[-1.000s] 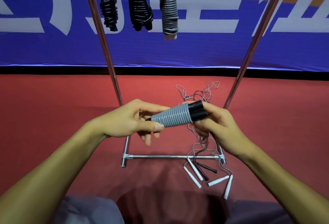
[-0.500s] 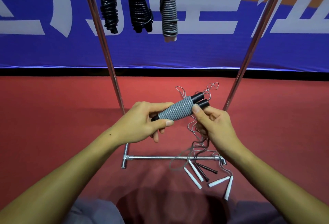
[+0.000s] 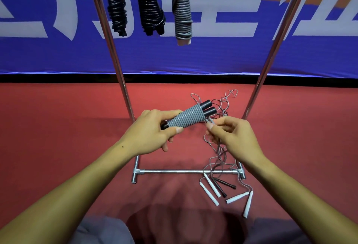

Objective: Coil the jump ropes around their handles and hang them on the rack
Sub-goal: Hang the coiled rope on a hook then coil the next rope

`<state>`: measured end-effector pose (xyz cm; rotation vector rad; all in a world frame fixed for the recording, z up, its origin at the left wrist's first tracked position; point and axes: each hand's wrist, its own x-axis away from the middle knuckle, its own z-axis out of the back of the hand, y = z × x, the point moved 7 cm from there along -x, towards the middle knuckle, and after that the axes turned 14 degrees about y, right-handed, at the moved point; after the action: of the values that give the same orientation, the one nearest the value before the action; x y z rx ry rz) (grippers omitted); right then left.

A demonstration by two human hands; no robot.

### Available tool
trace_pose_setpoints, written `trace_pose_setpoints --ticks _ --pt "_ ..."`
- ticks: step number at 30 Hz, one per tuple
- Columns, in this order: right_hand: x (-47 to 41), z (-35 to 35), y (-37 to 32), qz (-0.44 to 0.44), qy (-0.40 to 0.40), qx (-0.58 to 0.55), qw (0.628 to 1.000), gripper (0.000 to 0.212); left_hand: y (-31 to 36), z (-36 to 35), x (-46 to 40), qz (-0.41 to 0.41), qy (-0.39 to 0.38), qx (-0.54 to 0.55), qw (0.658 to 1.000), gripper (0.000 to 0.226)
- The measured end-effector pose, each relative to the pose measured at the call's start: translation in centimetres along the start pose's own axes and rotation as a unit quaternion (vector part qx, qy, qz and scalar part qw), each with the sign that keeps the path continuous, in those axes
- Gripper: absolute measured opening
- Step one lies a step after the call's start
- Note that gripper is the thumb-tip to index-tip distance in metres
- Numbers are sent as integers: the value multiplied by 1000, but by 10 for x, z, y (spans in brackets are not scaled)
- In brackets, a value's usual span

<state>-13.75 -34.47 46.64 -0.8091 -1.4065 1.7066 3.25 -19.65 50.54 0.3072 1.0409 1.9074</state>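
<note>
Jump rope (image 3: 188,116) with a grey cord coiled around its two black handles lies in the left hand (image 3: 153,133); the fingers and thumb curl around the narrow end of the bundle, and the wide end with both handle tips points up and to the right. The right hand (image 3: 230,135) is just beside that end. Its thumb and forefinger pinch the free end of the grey cord (image 3: 210,122) close to the last turn, and the other fingers are loosely bent.

Under the hands, more loose ropes (image 3: 219,147) lie tangled on the red floor (image 3: 58,127), with white handles (image 3: 210,187) and thin black handles (image 3: 225,184) near the low bar of the metal rack (image 3: 186,171). Three finished bundles hang at the top of the rack: two black ones (image 3: 133,5) and a grey coiled rope (image 3: 183,13). A blue banner (image 3: 213,55) stands behind.

I think the coiling is almost done, and the end must be secured before hanging. The risk is here: if the pinch slips or the left grip loosens, the tight turns may spring open and unwind. Also, I cannot tell if the pinched end is fully separate from the tangle below; if it catches there, pulling may drag the other ropes up.
</note>
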Motion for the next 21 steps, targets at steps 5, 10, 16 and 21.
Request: trace_pose_setpoints --ticks 5,10,16,21 --pt "7 -13 18 -163 -72 -97 979 18 -3 -3 0 -5 3 -66 998 34" --pt "4 -6 11 -85 -55 53 994 12 -3 -7 2 -2 -19 -87 996 26" --pt "12 3 -12 166 1 393 904 16 -6 -15 4 21 -72 -82 994 36" --pt "15 -3 -21 242 -16 451 859 20 -11 -13 5 41 -79 -70 994 67"
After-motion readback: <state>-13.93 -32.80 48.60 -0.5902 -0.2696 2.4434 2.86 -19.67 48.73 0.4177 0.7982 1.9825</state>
